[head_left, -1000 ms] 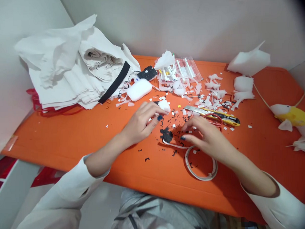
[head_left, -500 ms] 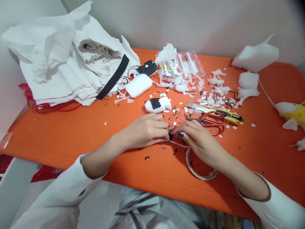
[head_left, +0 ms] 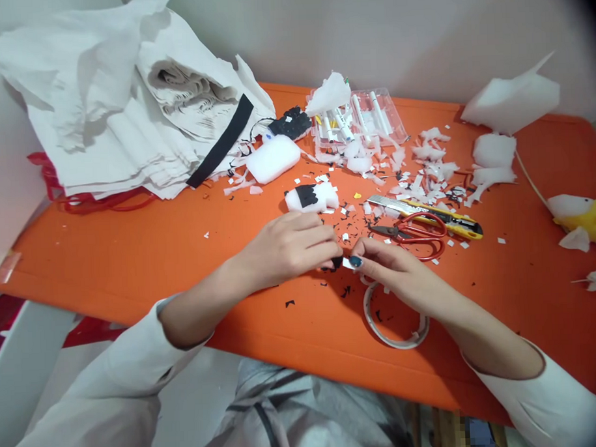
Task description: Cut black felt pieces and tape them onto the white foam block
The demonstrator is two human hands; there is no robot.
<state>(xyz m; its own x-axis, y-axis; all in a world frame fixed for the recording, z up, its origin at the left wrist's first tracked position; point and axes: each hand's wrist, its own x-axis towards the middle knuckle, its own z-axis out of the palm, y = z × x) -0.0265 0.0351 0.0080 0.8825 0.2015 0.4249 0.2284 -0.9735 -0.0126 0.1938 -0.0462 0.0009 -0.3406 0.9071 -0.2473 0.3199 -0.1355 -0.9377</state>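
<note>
Two bare hands work close together over an orange table (head_left: 133,255). The left hand (head_left: 299,243) has its fingers closed on a small black piece (head_left: 337,262) (most of it is hidden by the fingers). The right hand (head_left: 392,262) pinches a tiny white strip (head_left: 347,263) with its thumb and finger, right at the edge of the black piece. I cannot tell if the strip is stuck to it.

Just below the right hand lies a round roll of tape (head_left: 397,344), flat on the table. Behind the left hand is a white puffy piece (head_left: 328,195) with a black patch (head_left: 307,195) around its middle. Scissors (head_left: 403,235) with red handles lie a bit open behind the right hand, and a yellow cutter (head_left: 467,227) is just beside them with its blade out.

Little black and white scraps (head_left: 417,192) are all over. Farther back are a white block (head_left: 273,159), a clear pen box (head_left: 397,125) and, on the left, a big white pile (head_left: 99,126) with a long black strip (head_left: 221,144) leaning on it. A yellow and white toy (head_left: 591,216) sits at the far right.
</note>
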